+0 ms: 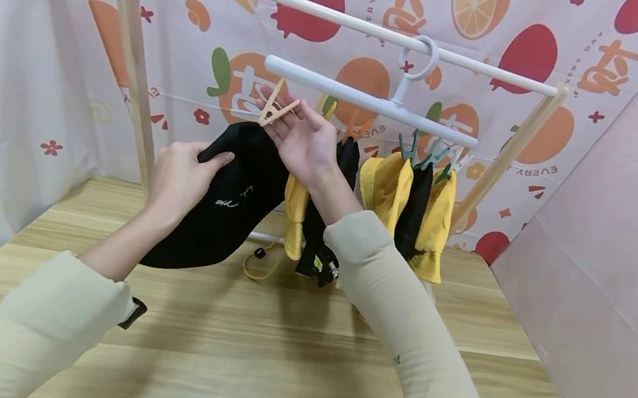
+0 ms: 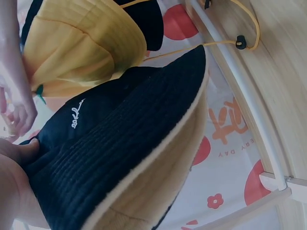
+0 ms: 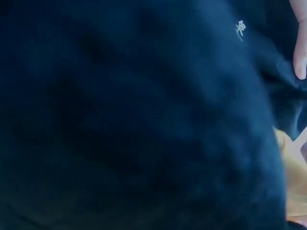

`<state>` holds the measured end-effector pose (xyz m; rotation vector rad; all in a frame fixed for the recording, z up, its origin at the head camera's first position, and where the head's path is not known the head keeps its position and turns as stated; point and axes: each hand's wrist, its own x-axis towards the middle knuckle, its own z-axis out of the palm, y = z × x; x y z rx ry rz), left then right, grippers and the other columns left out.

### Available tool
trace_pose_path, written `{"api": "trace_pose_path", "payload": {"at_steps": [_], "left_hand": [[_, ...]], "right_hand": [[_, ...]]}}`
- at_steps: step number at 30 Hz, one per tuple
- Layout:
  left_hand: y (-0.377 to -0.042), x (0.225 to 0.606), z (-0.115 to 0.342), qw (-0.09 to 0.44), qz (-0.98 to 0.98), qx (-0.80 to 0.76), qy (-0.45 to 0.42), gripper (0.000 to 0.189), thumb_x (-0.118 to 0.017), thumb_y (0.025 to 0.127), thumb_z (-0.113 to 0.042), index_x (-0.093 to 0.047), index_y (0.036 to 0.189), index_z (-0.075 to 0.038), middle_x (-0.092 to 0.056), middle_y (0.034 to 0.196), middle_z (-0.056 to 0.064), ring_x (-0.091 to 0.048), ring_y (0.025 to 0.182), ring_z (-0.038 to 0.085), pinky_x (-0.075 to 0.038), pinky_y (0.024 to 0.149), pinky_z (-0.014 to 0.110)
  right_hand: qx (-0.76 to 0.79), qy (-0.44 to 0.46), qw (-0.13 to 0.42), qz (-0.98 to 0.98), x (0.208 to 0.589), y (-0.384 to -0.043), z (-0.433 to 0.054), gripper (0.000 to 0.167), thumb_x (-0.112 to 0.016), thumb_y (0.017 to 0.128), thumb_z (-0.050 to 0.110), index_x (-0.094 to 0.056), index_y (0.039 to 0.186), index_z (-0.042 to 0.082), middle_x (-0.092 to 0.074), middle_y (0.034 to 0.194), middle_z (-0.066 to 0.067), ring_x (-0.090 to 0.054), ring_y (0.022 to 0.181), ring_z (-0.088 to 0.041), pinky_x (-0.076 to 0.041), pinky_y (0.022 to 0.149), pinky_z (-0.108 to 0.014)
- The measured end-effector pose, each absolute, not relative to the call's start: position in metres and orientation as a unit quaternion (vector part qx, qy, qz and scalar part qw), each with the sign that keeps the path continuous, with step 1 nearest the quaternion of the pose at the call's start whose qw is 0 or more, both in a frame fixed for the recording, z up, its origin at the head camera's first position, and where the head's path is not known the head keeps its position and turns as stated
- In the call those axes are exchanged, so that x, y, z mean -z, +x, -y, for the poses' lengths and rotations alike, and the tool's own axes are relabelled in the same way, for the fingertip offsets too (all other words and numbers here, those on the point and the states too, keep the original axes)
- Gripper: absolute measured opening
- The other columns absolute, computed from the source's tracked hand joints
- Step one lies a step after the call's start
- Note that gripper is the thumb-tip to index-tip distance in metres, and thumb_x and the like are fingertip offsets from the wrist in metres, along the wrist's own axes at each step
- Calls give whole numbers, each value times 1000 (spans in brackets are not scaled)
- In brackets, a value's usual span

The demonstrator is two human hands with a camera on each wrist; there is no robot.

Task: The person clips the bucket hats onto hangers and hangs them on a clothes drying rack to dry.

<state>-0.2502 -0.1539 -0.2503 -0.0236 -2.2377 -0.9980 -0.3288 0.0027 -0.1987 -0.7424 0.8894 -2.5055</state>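
A black bucket hat (image 1: 231, 191) with white script and a cream fuzzy lining (image 2: 158, 187) hangs below the left end of the white hanger (image 1: 367, 101). My left hand (image 1: 179, 179) pinches its crown between thumb and fingers. At the top of the hat is a peach clothespin (image 1: 273, 110), its lower end against the fabric and its two handles spread upward. Behind and beside the clothespin is my right hand (image 1: 309, 144), palm toward me and fingers loosely extended. In the right wrist view, dark cloth (image 3: 144, 115) fills most of the picture.
Yellow hats (image 1: 385, 182) and black hats (image 1: 415, 208) hang in a row from coloured clips (image 1: 406, 147). A white rod (image 1: 337, 17) on wooden posts (image 1: 131, 48) carries the hanger. A yellow cord (image 1: 260, 277) dangles over the wooden table (image 1: 240, 369).
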Motion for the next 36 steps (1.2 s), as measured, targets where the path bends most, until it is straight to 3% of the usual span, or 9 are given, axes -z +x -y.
{"api": "trace_pose_path", "payload": {"at_steps": [5, 9, 12, 17, 21, 26, 30, 36], "left_hand": [[-242, 247, 154, 342, 863, 372, -12, 31, -62, 88, -34, -71, 82, -4, -63, 69, 15, -55, 70, 31, -35, 59, 39], [-240, 248, 154, 353, 862, 363, -20, 31, -63, 87, -31, -69, 73, -4, -59, 61, 13, -54, 65, 30, -34, 55, 37], [-239, 249, 153, 366, 865, 342, -25, 29, -64, 87, -29, -69, 73, -4, -59, 60, 13, -55, 66, 33, -35, 54, 39], [-237, 248, 149, 373, 876, 305, -34, 23, -63, 88, -28, -73, 92, -8, -65, 79, 18, -58, 77, 38, -41, 60, 46], [-238, 248, 147, 375, 875, 305, -37, 23, -63, 88, -27, -73, 94, -7, -65, 80, 19, -58, 76, 38, -40, 59, 46], [-237, 248, 147, 378, 872, 310, -40, 23, -64, 88, -27, -73, 90, -6, -65, 75, 18, -58, 73, 36, -39, 57, 44], [-236, 249, 147, 380, 872, 307, -42, 23, -64, 88, -26, -73, 90, -5, -64, 73, 18, -58, 73, 37, -39, 56, 45], [-234, 248, 147, 381, 876, 292, -50, 23, -62, 89, -26, -73, 96, -6, -66, 80, 18, -59, 74, 37, -41, 56, 46]], "right_hand": [[886, -274, 205, -313, 201, -325, -3, 41, -23, 102, 21, -39, 133, 0, -32, 143, -17, -32, 128, -30, -24, 103, -37], [881, -282, 203, -321, 201, -325, -4, 46, -21, 102, 21, -26, 143, 2, -29, 144, -16, -29, 130, -28, -21, 104, -35], [881, -279, 198, -327, 199, -325, -4, 46, -20, 102, 20, -27, 143, 0, -29, 144, -18, -30, 130, -28, -21, 104, -35], [880, -294, 212, -307, 196, -324, -4, 48, -18, 100, 19, -26, 142, -2, -27, 146, -15, -28, 131, -25, -21, 104, -35], [875, -317, 227, -287, 194, -323, -3, 52, -18, 97, 21, -24, 142, -3, -24, 147, -16, -24, 132, -27, -21, 103, -35], [884, -301, 238, -268, 193, -321, -2, 51, -19, 98, 21, -23, 143, -2, -47, 124, -14, -42, 115, -25, -23, 102, -34], [886, -289, 234, -278, 194, -322, -3, 49, -20, 100, 21, -23, 143, -3, -50, 104, -11, -46, 100, -21, -24, 101, -34], [880, -286, 216, -311, 194, -326, -4, 43, -25, 102, 17, -30, 139, -5, -51, 112, -12, -45, 110, -24, -23, 103, -35]]}}
